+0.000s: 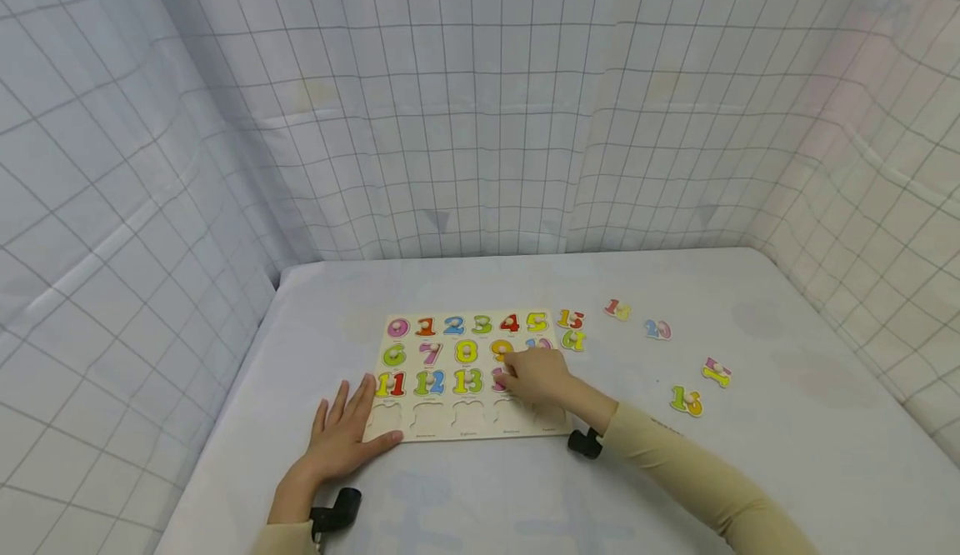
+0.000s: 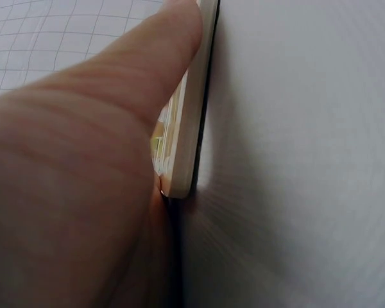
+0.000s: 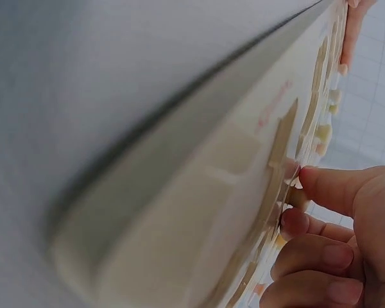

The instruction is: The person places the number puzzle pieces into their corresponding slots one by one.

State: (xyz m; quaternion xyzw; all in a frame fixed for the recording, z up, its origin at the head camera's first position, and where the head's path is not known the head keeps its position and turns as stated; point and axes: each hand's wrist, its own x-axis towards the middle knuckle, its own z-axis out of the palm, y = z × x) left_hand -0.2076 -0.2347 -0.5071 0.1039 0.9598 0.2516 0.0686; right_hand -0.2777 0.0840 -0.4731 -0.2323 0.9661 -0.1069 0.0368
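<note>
A wooden number puzzle board (image 1: 447,434) lies on the table, with 0 to 13 visible in its upper rows. My right hand (image 1: 538,376) pinches the small knob of a magenta number piece (image 1: 498,380) at the right of the third row; its other digit is hidden under my fingers. In the right wrist view, the thumb and index finger meet at that knob (image 3: 297,197), close to the board's face. My left hand (image 1: 341,430) lies with fingers spread at the board's lower left corner. Its thumb (image 2: 160,51) touches the front edge.
Right of the board lie loose number pieces: a 15 (image 1: 571,319), a green piece (image 1: 573,340), an 18 (image 1: 618,310), a 20 (image 1: 658,330), a 17 (image 1: 716,372) and a 16 (image 1: 686,401). Shaped recesses (image 1: 468,413) line the board's bottom row. Grid-patterned curtains (image 1: 480,122) surround the table.
</note>
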